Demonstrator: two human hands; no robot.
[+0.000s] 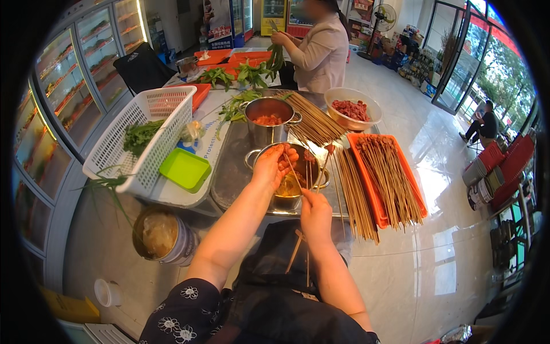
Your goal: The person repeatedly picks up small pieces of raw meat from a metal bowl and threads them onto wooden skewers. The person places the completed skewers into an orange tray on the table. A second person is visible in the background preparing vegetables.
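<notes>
Over a steel pot (287,203) with two handles, my left hand (273,165) pinches a piece of raw meat (287,160) at the tip of a bamboo skewer. The lower ends of several skewers (310,174) run into my right hand (316,210), some with meat at their upper ends. Inside the pot is more meat, partly hidden by my left hand. Right of the pot lies a row of bare bamboo skewers (355,198). Beside them an orange tray (414,189) holds many loaded skewers (382,176), meat at the far end.
Behind stands another steel pot (262,133) of meat, near a skewer pile (316,118) and a bowl (374,112) of meat. A white basket (165,129) with greens and a green tray (185,170) are left. A person (322,51) holds leaves across the table. A bucket (182,241) stands on the floor.
</notes>
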